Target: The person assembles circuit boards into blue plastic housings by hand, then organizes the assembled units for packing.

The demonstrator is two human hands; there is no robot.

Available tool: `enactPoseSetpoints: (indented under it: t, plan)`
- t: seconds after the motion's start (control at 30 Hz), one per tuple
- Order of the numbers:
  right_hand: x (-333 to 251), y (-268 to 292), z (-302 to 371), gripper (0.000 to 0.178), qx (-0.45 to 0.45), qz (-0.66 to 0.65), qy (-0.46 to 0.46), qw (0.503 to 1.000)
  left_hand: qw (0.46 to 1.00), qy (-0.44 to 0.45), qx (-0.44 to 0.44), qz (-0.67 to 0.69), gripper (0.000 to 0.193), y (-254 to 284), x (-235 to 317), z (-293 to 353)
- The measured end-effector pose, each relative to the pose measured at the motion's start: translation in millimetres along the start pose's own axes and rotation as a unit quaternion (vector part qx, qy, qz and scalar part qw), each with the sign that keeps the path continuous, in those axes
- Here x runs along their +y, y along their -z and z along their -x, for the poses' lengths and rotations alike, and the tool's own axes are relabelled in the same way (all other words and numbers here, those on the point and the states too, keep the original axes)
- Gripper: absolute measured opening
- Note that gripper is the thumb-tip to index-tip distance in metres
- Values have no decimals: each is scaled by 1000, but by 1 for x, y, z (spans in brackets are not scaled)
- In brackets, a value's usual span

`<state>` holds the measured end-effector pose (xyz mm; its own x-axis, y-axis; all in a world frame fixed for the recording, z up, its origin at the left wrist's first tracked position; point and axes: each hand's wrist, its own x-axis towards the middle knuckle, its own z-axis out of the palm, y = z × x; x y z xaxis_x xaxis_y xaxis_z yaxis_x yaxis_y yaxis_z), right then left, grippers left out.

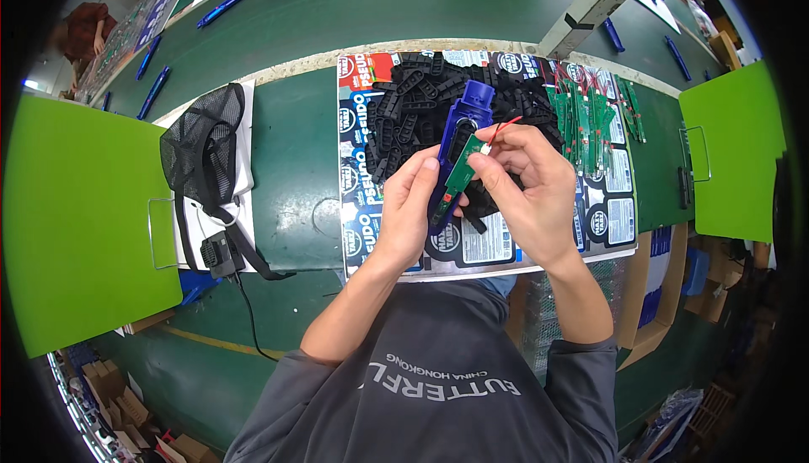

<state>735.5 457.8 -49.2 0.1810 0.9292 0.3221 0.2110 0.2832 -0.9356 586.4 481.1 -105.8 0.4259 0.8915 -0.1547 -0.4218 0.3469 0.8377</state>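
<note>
Head camera shows both my hands half curled above the printed sheet (356, 240) on the worktop (291, 160). With my left hand (409, 206) I hold the blue plastic housing (478, 96), the thumb along its side. With my right hand (533, 193) I pinch the upper end of the green circuit board (461, 175), which is slanted over the housing. I judge the housing to be light, stiff and a little slippery, so its long sides are good for gripping. The board is probably thin and fragile; better to take it by its edges, and not to pull the red wire (506, 126). My right fingers cover part of this wire. Most left fingers are hidden beneath the housing, and I cannot tell whether the board touches it or only hovers.
</note>
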Motion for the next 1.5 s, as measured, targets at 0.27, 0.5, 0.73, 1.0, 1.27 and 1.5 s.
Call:
enactPoseSetpoints:
  t: [0.27,0.5,0.73,1.0,1.27,1.5]
  plan:
    - [-3,6,-4,24,-7,138,19,990,1000,0,-4,-19,38,-3,-3,1]
    - [12,-3,4,28,104,223,69,967,997,-21,-5,-74,37,-11,-8,3]
    - [27,-5,7,55,129,86,-6,988,990,-52,19,-128,32,-17,-10,10]
    - [36,-7,7,57,109,-18,-66,992,985,-47,39,-160,31,-10,-16,8]
    - [64,57,5,19,168,259,-38,951,934,-186,125,-279,27,71,41,-77]
    - [71,55,-20,24,86,358,68,927,822,-227,183,-489,32,118,66,-204]
